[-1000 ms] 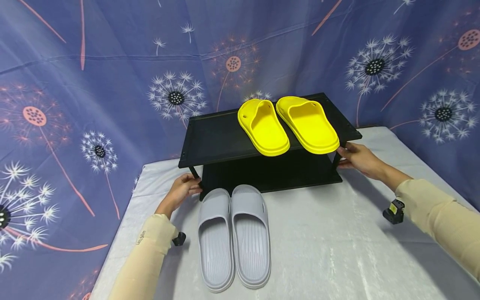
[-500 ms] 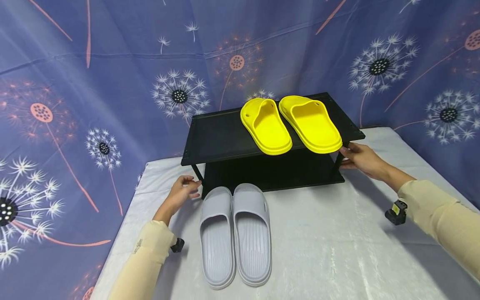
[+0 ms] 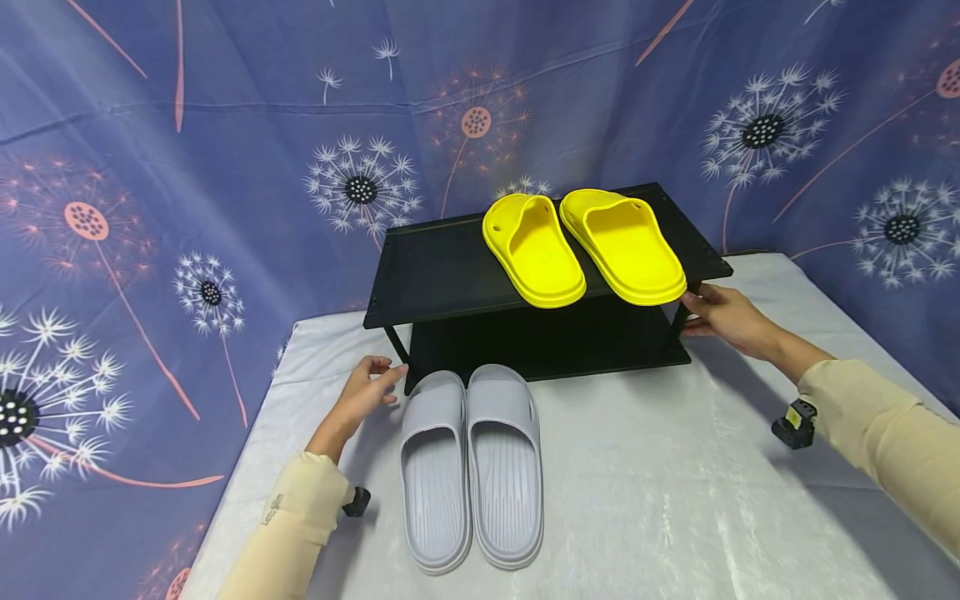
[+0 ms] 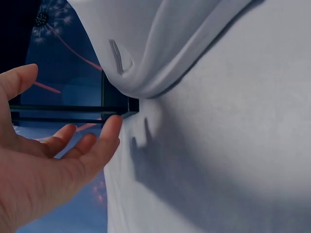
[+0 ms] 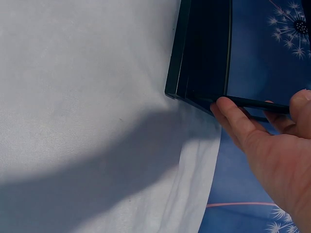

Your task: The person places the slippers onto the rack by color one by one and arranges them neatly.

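A black two-tier shoe rack (image 3: 442,265) stands on the white-covered table, with a pair of yellow slippers (image 3: 628,250) on the right part of its top shelf. My right hand (image 3: 729,318) holds the rack's right front post (image 5: 257,103), thumb on one side and fingers on the other. Beside the left front post (image 3: 397,343) is my left hand (image 3: 363,393), its fingers loosely spread and nothing in its grasp; the left wrist view shows its fingertips (image 4: 114,124) right by the rack's lower corner. Grey slippers (image 3: 504,467) lie side by side, toes against the lower front edge.
A blue curtain (image 3: 247,108) with dandelion prints hangs behind the rack and along both sides. White cloth (image 3: 637,475) covers the table. The lower shelf (image 3: 555,342) sits in shadow under the top one.
My left hand has loosened from the rack's left post and its fingers have spread. The right hand keeps its hold. The whole head view has shifted slightly.
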Available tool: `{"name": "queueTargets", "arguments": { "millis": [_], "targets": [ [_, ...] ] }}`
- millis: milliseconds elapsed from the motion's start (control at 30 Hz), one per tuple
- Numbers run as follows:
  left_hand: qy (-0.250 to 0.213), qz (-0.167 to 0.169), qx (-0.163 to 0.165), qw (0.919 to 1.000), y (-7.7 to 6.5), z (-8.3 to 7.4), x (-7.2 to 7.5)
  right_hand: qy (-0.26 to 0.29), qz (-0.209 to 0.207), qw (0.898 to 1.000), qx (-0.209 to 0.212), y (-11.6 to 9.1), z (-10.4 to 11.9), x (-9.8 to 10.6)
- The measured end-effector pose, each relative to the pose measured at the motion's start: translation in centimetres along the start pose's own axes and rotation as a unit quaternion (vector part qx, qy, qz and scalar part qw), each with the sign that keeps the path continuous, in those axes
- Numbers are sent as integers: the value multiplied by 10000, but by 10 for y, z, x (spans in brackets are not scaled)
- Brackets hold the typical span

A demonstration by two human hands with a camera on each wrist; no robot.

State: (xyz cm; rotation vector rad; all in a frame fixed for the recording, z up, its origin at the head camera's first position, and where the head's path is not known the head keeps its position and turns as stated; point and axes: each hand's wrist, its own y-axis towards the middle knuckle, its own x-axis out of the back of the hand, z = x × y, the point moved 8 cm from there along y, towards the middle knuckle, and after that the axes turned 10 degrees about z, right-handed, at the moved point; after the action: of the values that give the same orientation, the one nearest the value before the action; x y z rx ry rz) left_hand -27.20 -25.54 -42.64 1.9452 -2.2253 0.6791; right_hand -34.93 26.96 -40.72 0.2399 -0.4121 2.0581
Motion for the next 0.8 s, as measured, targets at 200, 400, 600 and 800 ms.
{"name": "queueTargets", "arguments": {
  "millis": [200, 400, 600, 800],
  "targets": [
    [590, 137, 181, 9980, -12, -6, -7, 22, -2, 10000, 16, 1, 0, -1],
    [1346, 294, 288, 9901, -25, -13, -17, -30, -28, 10000, 21, 1, 0, 0],
    [1875, 222, 316, 9815, -37, -19, -25, -25, -41, 10000, -2, 2, -1, 1],
    [2314, 114, 593, 9710, -53, -19, -35, 46, 9, 10000, 52, 1, -1, 0]
  ]
}}
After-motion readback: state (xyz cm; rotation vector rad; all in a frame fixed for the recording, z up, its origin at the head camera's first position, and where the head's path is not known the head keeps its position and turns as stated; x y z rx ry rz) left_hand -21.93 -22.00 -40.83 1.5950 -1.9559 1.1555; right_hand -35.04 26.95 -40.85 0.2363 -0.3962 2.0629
